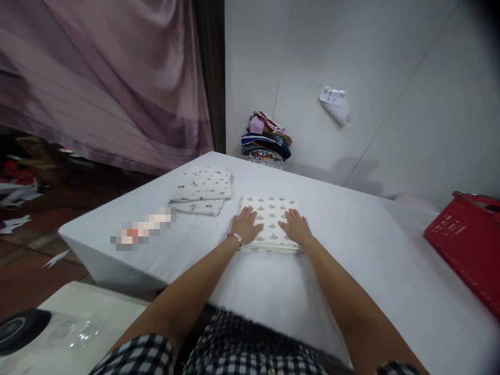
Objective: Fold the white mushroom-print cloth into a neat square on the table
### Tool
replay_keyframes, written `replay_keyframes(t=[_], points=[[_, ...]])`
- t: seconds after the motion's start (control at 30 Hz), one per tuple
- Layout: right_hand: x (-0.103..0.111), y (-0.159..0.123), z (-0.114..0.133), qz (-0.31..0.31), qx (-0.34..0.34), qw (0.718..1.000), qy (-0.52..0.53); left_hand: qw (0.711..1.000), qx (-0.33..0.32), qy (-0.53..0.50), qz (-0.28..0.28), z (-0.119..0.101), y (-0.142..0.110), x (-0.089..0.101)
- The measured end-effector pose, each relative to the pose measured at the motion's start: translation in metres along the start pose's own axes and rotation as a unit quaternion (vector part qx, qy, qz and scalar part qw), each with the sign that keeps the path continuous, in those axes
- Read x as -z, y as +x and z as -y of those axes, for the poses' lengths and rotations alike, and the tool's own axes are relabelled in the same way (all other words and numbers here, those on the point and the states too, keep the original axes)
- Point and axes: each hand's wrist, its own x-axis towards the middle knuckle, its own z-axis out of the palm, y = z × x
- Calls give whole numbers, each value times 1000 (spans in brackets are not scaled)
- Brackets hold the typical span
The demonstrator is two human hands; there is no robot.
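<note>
A folded white cloth point(271, 219) with small grey boat-like prints lies on the white-covered table point(344, 250) in front of me. My left hand point(246, 225) rests flat on its left side, fingers spread, with a bracelet at the wrist. On the right side of the same cloth lies my right hand point(296, 226), palm down and fingers apart. Several folded layers show along the near edge. To the left is a second folded white cloth point(203, 185) with small plant-like prints, touched by neither hand.
A pixelated item point(144, 229) lies on the table's left part. Folded fabrics point(266, 138) are stacked by the wall. A red bag or basket point(461, 245) stands at the right. At lower left, a pale surface point(113, 307) bears a black round object point(23, 328). A pink curtain point(128, 78) hangs behind.
</note>
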Motion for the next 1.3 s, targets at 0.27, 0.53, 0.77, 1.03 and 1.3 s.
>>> replay_keyframes(t=[0.27, 0.53, 0.77, 1.03, 1.3], points=[[22, -18, -1, -33, 8, 996, 82, 976, -1, -207, -67, 21, -23, 19], [-5, -75, 9, -193, 176, 951, 167, 938, 20, -310, -154, 49, -103, 8], [-17, -84, 20, -195, 223, 947, 126, 963, -2, -206, -171, 37, -100, 6], [-4, -98, 57, -158, 228, 949, 148, 962, -3, -223, -158, 38, -97, 3], [-26, -97, 116, 64, 103, 899, 421, 965, 4, -216, -149, 35, -98, 5]])
